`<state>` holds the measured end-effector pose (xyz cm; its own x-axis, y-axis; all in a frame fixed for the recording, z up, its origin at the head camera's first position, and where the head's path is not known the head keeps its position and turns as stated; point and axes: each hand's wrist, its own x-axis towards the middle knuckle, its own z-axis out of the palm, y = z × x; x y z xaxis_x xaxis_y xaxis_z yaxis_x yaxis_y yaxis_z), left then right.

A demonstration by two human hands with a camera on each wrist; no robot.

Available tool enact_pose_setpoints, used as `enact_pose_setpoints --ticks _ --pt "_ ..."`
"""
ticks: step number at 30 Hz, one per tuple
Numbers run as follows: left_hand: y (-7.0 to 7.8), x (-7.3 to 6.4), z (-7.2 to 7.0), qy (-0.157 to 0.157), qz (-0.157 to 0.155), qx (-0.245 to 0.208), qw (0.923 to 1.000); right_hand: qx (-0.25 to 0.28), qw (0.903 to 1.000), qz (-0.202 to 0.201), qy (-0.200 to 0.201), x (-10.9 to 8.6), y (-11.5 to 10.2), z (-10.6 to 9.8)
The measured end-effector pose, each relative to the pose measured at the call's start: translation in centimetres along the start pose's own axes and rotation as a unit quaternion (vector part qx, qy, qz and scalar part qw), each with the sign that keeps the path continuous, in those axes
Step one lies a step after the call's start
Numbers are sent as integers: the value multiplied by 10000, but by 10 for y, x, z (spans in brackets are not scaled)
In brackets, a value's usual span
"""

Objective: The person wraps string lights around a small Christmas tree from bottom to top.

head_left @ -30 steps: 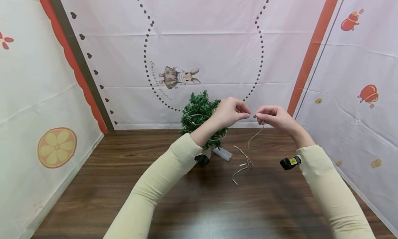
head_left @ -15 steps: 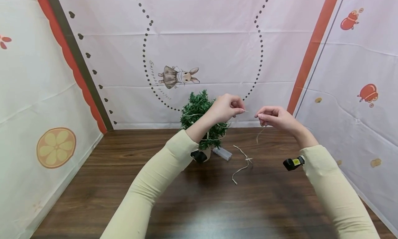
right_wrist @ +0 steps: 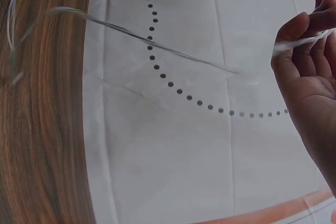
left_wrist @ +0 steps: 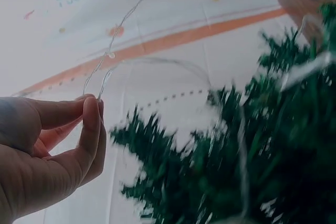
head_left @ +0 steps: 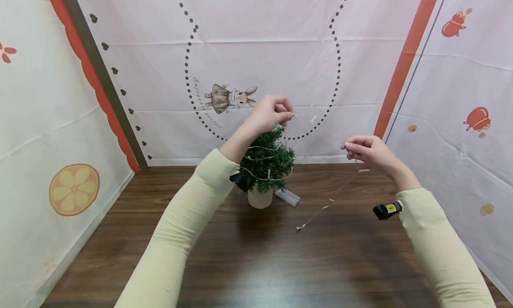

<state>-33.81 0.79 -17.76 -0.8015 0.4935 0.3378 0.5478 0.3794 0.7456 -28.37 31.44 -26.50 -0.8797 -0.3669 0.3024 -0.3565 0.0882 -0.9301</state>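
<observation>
My left hand (head_left: 274, 112) is raised above the top of a small artificial Christmas tree (head_left: 269, 161). Its thumb and fingertips pinch a thin wire of string lights (left_wrist: 109, 55). Further right, my right hand (head_left: 368, 151) pinches the same wire, and a loose tail (head_left: 325, 207) slants down over the table from it. In the left wrist view, the wire runs between both hands and loops back to the tree. Several turns of it lie across the green branches. The tree stands upright in a pale pot (head_left: 259, 199).
A clear battery box (head_left: 287, 197) lies on the wooden table (head_left: 256, 263) just right of the pot. Printed cloth (head_left: 264, 63) hangs close behind the tree and along both sides. Each wrist carries a small black camera (head_left: 386, 211).
My left hand has moved up and left, drawing wire away from the right hand. The right hand has shifted slightly right. The loose tail has straightened out from its heap on the table.
</observation>
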Motion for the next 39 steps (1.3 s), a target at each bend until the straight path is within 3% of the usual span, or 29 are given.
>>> enact_pose_setpoints --ticks 6,12,21,28,39 --pt "-1 6 -18 141 -258 -156 9994 -26 9998 85 185 -5 -2 -8" --pt "-5 13 -27 252 -567 -651 9959 361 9993 25 81 -10 1 -15" --pt "-16 22 -36 583 -454 -982 9924 768 9967 -189 172 -15 4 -24" --pt "-32 26 -43 966 -625 -1130 9869 896 9957 -200 148 -19 4 -32" --pt "-65 27 -54 1315 -1083 -1728 9701 830 9958 -223 308 -15 -1 -35"
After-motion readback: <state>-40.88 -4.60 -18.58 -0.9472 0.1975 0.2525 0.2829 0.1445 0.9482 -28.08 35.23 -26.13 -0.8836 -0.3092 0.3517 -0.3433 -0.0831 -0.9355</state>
